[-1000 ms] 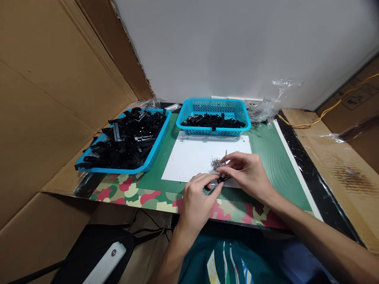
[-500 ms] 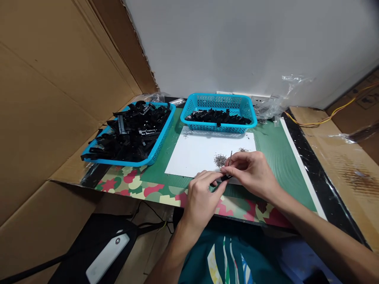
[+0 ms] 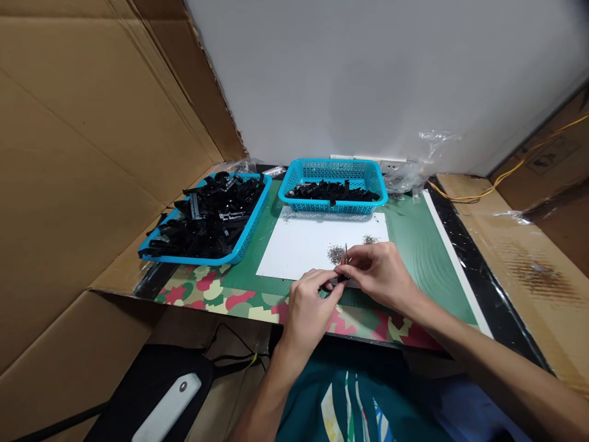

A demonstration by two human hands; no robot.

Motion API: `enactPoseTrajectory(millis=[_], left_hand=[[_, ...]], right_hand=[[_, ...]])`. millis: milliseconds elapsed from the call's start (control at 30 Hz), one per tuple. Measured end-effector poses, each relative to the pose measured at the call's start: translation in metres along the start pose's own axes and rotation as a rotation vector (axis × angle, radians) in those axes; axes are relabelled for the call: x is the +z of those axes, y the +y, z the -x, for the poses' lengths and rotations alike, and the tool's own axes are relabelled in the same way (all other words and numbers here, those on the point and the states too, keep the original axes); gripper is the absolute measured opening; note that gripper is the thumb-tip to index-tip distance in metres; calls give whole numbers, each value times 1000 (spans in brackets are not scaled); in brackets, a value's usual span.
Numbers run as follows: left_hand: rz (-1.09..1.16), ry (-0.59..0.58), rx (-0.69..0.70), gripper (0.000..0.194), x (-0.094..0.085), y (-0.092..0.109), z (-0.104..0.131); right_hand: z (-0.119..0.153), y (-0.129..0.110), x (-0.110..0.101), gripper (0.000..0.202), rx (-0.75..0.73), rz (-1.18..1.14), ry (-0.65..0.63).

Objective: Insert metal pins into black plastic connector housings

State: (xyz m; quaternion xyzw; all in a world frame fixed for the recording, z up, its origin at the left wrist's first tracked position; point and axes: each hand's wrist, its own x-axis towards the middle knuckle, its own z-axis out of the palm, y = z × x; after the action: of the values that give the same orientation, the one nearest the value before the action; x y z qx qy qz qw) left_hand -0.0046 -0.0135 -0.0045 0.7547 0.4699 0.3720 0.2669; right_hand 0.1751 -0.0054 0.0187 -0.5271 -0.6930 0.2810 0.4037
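Note:
Between the fingers of my left hand [image 3: 309, 304] is a small black plastic part [image 3: 343, 278], mostly covered by fingertips. My right hand [image 3: 380, 270] pinches a thin metal tool [image 3: 346, 252], which stands nearly upright over the part; its lower end is hidden, and I cannot tell its exact kind. Both hands meet at the front edge of a white sheet [image 3: 294, 245]. Just behind the fingertips lies a pile of tiny metal pieces [image 3: 335, 253], and a second, smaller pile [image 3: 370, 239] is farther right, behind my right hand.
A blue basket [image 3: 251, 236] heaped with black plastic parts [image 3: 207, 215] stands on the left. Another blue basket [image 3: 334, 207] with black parts is behind the sheet. Cardboard [image 3: 92, 123] walls the left side; clear plastic wrap [image 3: 405, 178] and a yellow cable [image 3: 501, 178] lie at the right.
The view has shifted slightly, so the baskets sit lower in the picture. Both hands keep their holds on the part and the tool, with little other movement.

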Motion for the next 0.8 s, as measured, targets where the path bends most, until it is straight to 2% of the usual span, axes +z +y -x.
enactPoseTrajectory(millis=[133, 233, 333, 433, 533, 667, 733, 800], left_hand=[[8, -5, 26, 10, -2, -2, 1], [59, 46, 29, 9, -7, 1, -2], [64, 122, 33, 11, -19, 12, -19], [-8, 211, 137, 12, -33, 30, -59], [-125, 273, 305, 10, -34, 48, -117], [-366, 50, 337, 15, -8, 58, -188], [-411, -24, 351, 12, 8, 56, -208], [-458, -95, 365, 8, 20, 51, -215]], right_hand=[[-1, 5, 1, 17, -13, -170, 26], [-6, 10, -6, 12, -98, -196, 249], [-13, 21, -19, 16, -116, -166, 494], [-20, 36, -30, 17, -106, -141, 611], [-24, 48, -32, 16, -122, -95, 600], [-26, 56, -28, 17, -175, 35, 523], [-26, 57, -27, 17, -201, 69, 502], [-25, 58, -27, 17, -214, 74, 497]])
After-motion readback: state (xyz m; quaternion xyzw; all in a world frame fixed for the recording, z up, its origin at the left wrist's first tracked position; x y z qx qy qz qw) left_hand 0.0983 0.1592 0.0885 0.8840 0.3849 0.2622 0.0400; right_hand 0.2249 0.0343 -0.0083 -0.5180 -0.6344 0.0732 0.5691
